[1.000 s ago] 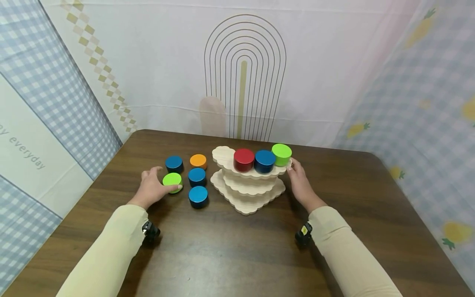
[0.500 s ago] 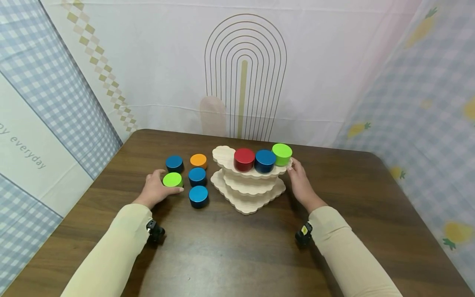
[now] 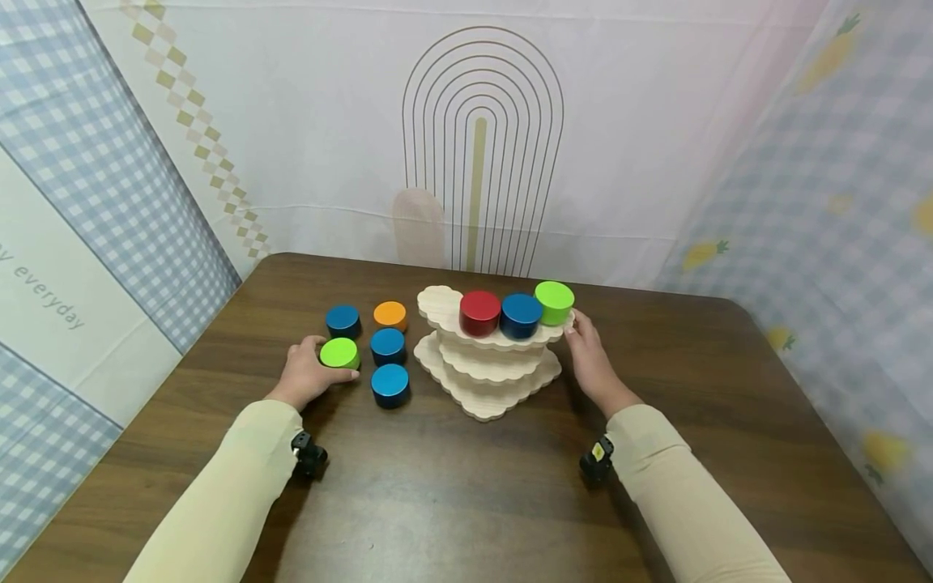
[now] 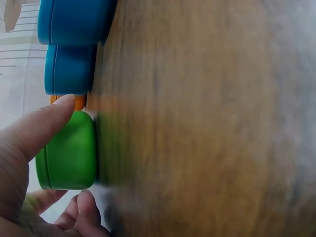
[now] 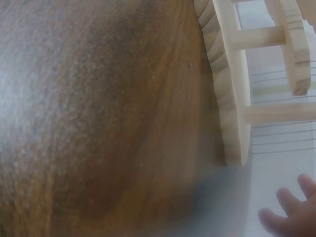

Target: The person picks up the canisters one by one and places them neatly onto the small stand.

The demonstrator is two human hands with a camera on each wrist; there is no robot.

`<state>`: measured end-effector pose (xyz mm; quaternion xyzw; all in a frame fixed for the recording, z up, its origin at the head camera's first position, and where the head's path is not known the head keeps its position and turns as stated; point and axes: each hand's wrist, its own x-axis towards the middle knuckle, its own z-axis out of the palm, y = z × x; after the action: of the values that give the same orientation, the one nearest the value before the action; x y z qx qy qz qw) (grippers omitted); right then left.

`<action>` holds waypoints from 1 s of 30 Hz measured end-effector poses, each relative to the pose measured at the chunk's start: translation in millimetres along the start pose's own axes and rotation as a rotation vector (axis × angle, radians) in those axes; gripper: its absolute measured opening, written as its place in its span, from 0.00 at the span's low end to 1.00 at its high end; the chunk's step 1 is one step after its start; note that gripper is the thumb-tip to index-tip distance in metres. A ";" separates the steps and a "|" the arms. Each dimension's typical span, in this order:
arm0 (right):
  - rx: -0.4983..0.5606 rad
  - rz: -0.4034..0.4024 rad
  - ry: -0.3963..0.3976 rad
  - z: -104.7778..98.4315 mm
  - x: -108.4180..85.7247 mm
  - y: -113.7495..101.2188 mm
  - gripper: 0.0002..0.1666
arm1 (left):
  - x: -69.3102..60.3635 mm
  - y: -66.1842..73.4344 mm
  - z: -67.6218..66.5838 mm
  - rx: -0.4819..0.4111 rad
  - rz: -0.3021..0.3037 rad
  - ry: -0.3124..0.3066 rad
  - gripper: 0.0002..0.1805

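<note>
The left hand [image 3: 304, 374] holds a green round container [image 3: 339, 354] on the table, thumb on the near side. In the left wrist view, the thumb and fingers [image 4: 88, 210] lie at opposite sides of the green container [image 4: 71, 150]. The right hand [image 3: 594, 360] rests against the right end of the top board of a tiered wooden stand [image 3: 484, 364]. In the right wrist view, the right hand's fingers [image 5: 289, 202] are spread, with their contact outside the frame. On the top board stand a red container [image 3: 479, 314], a blue one [image 3: 521, 317] and a green one [image 3: 554, 303].
Beside the held container, blue containers [image 3: 343, 321] [image 3: 388, 346] [image 3: 390, 385] and an orange one [image 3: 389, 317] stand on the brown table [image 3: 452, 494]. A white printed cloth [image 3: 321, 121] hangs behind the table, with checked cloth at both sides.
The left hand has moved slightly right and closed round the green container. The right hand and the stand have not visibly moved.
</note>
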<state>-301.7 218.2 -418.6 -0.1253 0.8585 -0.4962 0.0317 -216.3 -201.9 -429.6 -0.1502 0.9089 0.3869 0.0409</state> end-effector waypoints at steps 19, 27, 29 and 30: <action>0.000 0.005 -0.012 0.2 2.4 0.7 0.33 | 1.7 -2.8 2.1 -0.033 0.025 0.048 0.40; -0.001 0.012 -0.014 0.4 1.3 2.1 0.33 | 0.0 4.0 1.1 -0.045 0.077 0.113 0.39; -0.001 0.014 -0.016 0.1 0.9 2.6 0.34 | -0.8 9.0 0.8 -0.042 0.097 0.138 0.39; -0.001 0.015 -0.017 0.0 0.7 2.8 0.34 | -0.9 11.6 0.7 -0.040 0.108 0.150 0.39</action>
<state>-302.8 219.4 -421.0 -0.1232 0.8594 -0.4945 0.0425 -219.1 -193.5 -421.9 -0.1303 0.9083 0.3943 -0.0513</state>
